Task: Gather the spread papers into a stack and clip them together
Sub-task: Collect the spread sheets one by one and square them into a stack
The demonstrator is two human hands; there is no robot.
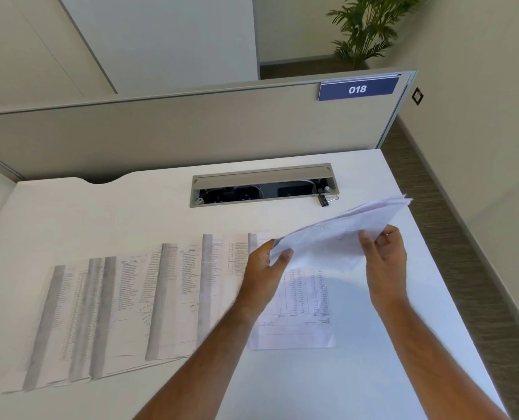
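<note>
A person at a white desk [70, 225] holds a sheaf of papers [340, 234] in both hands, raised off the desk surface toward the right side. The left hand [264, 268] grips the sheaf's near-left corner, thumb on top w/ fingers curled beneath; the right hand [385, 256] pinches its right edge, thumb against the sheet and fingers bent behind it. The far end of the sheaf fans out slightly and is blurred. Directly under the hands, one printed sheet [300, 316] w/ columns of figures lies flat on the desk, partly covered by the left forearm. To the left, a row of overlapping printed pages [124, 307] stretches across the desk, approx. side by side, each showing list text and grey vertical bands; some carry handwriting, too small to read. A black binder clip [325, 200] w/ silver handles sits on the desk just beside the right end of an open cable tray [261, 186] set into the desktop, well apart from both hands and beyond the raised sheaf. Behind the desk stands a beige partition [191, 131] bearing a blue plate marked "018" [358, 89] at its top right. A potted palm [370, 25] shows past the partition, against the wall.
</note>
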